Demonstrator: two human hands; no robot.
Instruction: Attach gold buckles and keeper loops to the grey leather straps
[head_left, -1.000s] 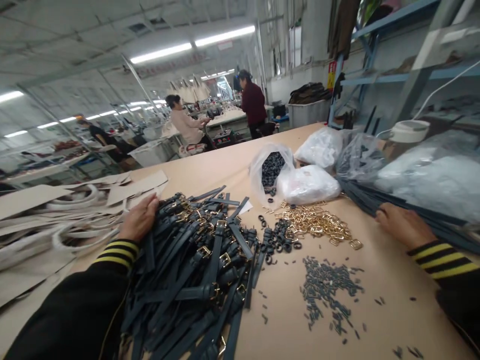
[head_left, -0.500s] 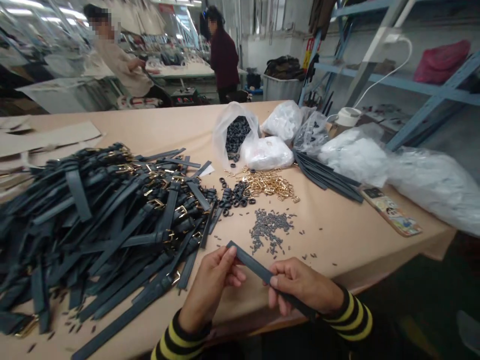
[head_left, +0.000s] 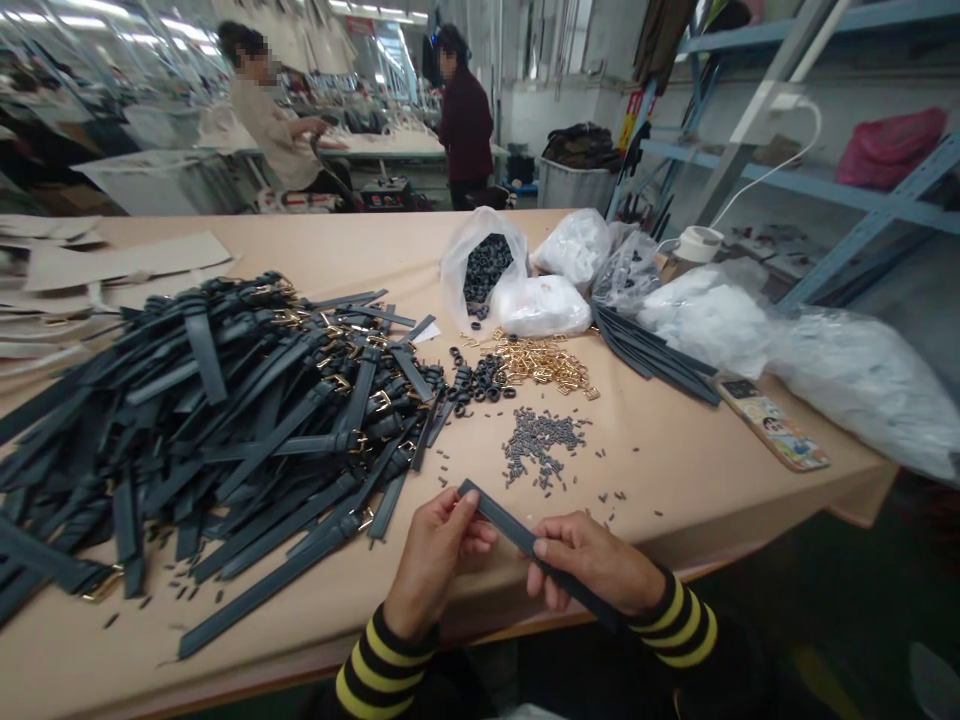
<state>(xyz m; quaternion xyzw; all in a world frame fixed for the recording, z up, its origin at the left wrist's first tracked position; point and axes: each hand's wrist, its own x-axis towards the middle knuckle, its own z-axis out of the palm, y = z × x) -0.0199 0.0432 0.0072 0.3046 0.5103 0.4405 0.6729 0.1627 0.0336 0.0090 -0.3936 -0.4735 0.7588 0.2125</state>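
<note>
A dark strap [head_left: 504,522] slants between my two hands over the table's front edge. Its upper left end is pinched by my left hand [head_left: 442,550] between thumb and fingers. My right hand [head_left: 589,562] grips the strap further down, and the lower end passes beneath that palm. Beyond my hands lies a scatter of small dark pieces [head_left: 541,445]. Behind these are gold buckles [head_left: 544,363] and black loops [head_left: 480,380]. A large heap of dark straps with gold buckles [head_left: 247,420] covers the left side.
An open bag of black loops [head_left: 487,270] and white plastic bags [head_left: 544,305] stand at the back. Loose straps [head_left: 652,355] and a phone [head_left: 776,425] lie to the right. Two people are beyond the table. Blue shelving [head_left: 885,200] rises at the right.
The view has shifted slightly, so the heap and the back bags appear further right. Both hands keep their hold on the strap. The person in the light top has a raised forearm.
</note>
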